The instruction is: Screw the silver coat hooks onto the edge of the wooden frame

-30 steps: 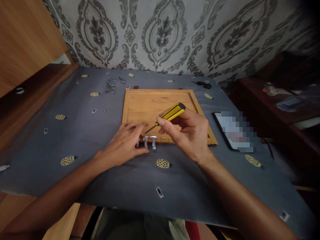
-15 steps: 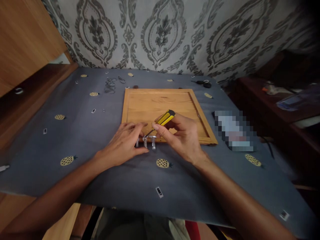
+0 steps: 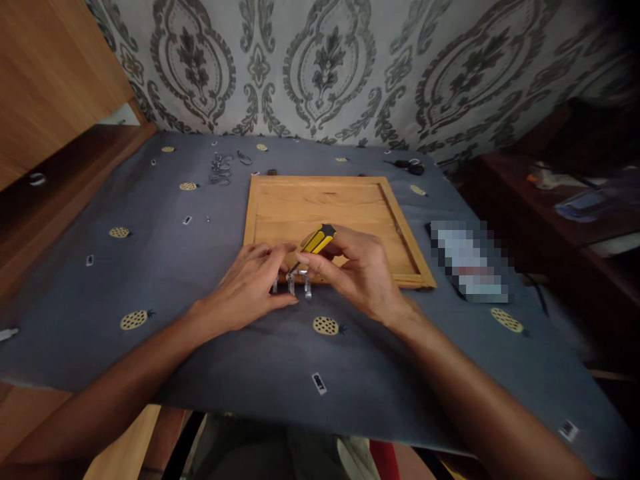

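A shallow wooden panel with a raised rim [image 3: 320, 197] lies on the cloth-covered table. Silver metal hooks [image 3: 307, 287] sit along its near edge. My right hand [image 3: 367, 273] is closed around a screwdriver [image 3: 320, 239] with a yellow and black handle. The shaft slants down to the left, and its tip meets the top of the middle hook [image 3: 291, 285]. From the left, my left hand [image 3: 255, 280] grips this hook at the panel's edge, fingers above and thumb below. Its fingers partly cover another hook on the left.
Several loose metal hooks [image 3: 220, 170] lie at the back left, and a tiny screw-like piece [image 3: 209, 219] is nearer. Keys [image 3: 410, 167] rest at the back right. A phone with a blurred screen [image 3: 467, 263] lies right of the panel. Patterned wall [image 3: 327, 67] stands behind.
The screwdriver handle has shifted slightly left and down, standing a little steeper, and my right hand's grip on it has turned. My left hand and the panel stay in place.
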{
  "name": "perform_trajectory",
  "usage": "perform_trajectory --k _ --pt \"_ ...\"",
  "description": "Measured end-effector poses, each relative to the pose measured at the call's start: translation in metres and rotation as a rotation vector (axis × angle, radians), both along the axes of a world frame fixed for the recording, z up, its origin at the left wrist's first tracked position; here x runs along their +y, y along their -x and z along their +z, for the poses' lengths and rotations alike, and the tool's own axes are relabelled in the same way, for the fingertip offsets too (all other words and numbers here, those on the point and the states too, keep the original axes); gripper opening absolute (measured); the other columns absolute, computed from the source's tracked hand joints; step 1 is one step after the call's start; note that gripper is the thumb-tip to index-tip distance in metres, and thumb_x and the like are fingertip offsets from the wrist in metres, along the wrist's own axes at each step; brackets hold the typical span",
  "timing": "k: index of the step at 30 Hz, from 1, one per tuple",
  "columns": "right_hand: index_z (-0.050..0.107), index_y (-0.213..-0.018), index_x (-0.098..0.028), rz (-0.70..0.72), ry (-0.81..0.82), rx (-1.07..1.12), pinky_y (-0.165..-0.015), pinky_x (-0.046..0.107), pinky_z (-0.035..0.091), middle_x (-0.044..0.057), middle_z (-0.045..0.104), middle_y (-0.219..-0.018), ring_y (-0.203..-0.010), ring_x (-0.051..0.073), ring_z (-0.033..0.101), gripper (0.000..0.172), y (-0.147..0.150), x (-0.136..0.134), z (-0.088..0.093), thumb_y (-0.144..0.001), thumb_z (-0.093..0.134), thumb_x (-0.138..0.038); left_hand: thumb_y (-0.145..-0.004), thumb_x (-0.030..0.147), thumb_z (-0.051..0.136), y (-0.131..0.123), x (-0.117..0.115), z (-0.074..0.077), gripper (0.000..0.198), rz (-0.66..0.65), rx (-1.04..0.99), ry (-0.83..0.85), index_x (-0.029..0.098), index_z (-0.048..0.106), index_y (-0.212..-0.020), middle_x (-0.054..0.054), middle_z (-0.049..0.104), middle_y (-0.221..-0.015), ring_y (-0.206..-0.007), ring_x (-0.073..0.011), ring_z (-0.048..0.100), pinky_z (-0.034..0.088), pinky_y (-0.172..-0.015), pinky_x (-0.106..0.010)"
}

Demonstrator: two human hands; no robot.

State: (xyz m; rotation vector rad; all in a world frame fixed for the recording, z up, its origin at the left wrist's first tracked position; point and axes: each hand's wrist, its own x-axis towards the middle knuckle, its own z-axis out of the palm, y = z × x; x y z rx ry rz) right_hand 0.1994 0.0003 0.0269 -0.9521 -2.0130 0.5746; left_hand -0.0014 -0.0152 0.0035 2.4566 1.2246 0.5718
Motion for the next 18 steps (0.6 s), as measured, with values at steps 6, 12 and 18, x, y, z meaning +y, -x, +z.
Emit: perform_trajectory --k 6,12,18 --pt "0.063 -0.075 -0.019 0.109 0.029 -0.026 -0.06 0.028 0.045 0.0 0.064 -0.067 -0.062 0.013 0.057 0.04 -0.003 0.009 0.004 -0.095 0.058 -0.052 -0.079 0.032 0.079 0.002 0.0 -0.002 0.047 -0.007 0.014 -0.016 0.026 0.048 -0.114 -0.005 0.066 -0.113 -0.112 -0.0285 0.061 0.048 -0.098 -0.05" --pt "0.064 -0.073 -0.017 0.104 0.034 -0.021 -0.059 0.029 0.046 0.001 0.065 -0.067 -0.061 0.013 0.059 0.039 -0.003 0.01 0.006 -0.093 0.062 -0.051 -0.08 0.033 0.078 0.001 0.001 -0.002 0.045 -0.004 0.014 -0.011 0.025 0.049 -0.112 -0.007 0.066 -0.113 -0.113 -0.0294 0.06 0.047 -0.098 -0.05" --pt "0.067 -0.081 -0.02 -0.025 0.159 0.259 -0.055 0.029 0.053 0.0 0.068 -0.072 -0.058 0.014 0.064 0.029 -0.008 -0.003 0.013 -0.085 0.074 -0.048 -0.08 0.037 0.079 0.001 -0.001 -0.001 0.06 0.008 0.046 -0.004 0.022 0.045 -0.127 -0.007 0.067 -0.111 -0.115 -0.0303 0.058 0.045 -0.099 -0.05"
